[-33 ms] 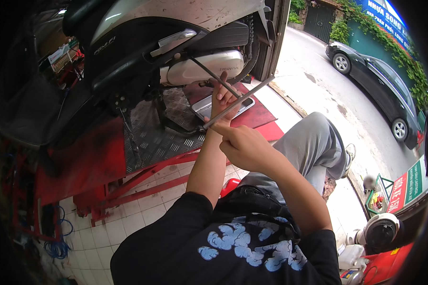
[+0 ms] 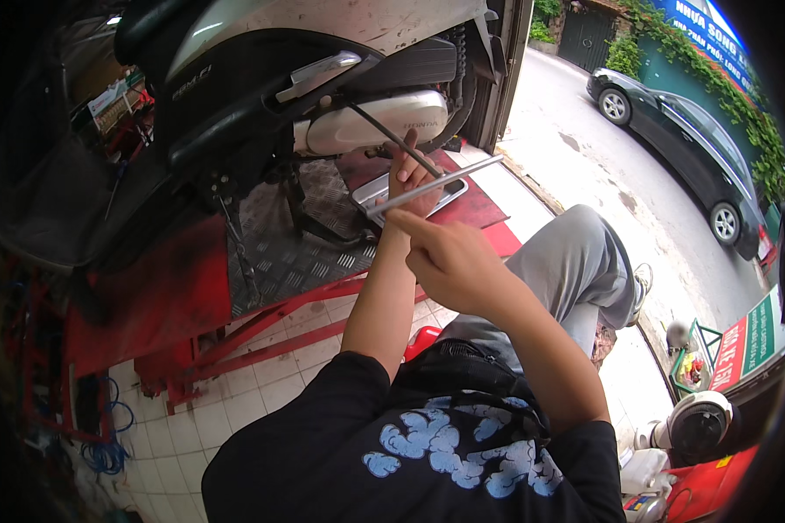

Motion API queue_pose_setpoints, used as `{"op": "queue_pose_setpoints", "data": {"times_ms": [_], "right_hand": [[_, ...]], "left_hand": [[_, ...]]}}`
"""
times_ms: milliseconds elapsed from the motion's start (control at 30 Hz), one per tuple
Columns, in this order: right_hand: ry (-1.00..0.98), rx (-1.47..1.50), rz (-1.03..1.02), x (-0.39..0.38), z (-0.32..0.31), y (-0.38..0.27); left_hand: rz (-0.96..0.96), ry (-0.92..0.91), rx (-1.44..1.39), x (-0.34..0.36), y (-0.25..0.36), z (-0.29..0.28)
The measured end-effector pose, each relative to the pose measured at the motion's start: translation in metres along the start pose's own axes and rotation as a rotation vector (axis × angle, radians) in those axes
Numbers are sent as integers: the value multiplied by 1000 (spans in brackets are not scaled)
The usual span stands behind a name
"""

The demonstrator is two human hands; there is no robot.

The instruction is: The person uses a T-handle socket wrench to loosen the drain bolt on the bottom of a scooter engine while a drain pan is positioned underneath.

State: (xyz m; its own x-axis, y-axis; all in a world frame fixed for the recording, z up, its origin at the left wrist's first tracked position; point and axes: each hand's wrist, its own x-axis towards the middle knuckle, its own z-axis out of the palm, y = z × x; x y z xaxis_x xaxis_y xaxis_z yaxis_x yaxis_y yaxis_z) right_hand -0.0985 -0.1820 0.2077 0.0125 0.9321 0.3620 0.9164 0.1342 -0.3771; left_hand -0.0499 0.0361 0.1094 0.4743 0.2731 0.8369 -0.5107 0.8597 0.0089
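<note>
A metal T-handle wrench (image 2: 471,172) slants out from the side of a motor scooter (image 2: 227,113), its shaft running down from beside the silver engine cover (image 2: 371,122). My left hand (image 2: 417,181) is closed loosely about the shaft just below the crossbar, index finger pointing up; the bar hides part of this hand. My right hand (image 2: 458,266) has its index finger stretched against the crossbar near its lower left end, the other fingers curled and not wrapped round the bar. What the wrench's far end meets cannot be made out.
Behind my left hand lies a silver-rimmed tray (image 2: 453,193) on the red lift platform (image 2: 484,209). The scooter's stand (image 2: 327,231) reaches down to the checkered metal plate. Blue hose (image 2: 105,453) coils at lower left; a black car (image 2: 689,157) is on the street.
The crossbar has turned: its left end is higher and its right end lower. My right index finger has shifted slightly with it. The car outside appears a little further left.
</note>
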Motion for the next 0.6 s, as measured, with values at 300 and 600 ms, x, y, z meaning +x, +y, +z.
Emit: {"op": "queue_pose_setpoints", "data": {"times_ms": [300,600], "right_hand": [[-153,89,62,-2,-2,25],[80,-181,350,4,13,54]], "left_hand": [[-47,-18,-54,0,-2,-6],[9,40,-78,3,0,8]]}}
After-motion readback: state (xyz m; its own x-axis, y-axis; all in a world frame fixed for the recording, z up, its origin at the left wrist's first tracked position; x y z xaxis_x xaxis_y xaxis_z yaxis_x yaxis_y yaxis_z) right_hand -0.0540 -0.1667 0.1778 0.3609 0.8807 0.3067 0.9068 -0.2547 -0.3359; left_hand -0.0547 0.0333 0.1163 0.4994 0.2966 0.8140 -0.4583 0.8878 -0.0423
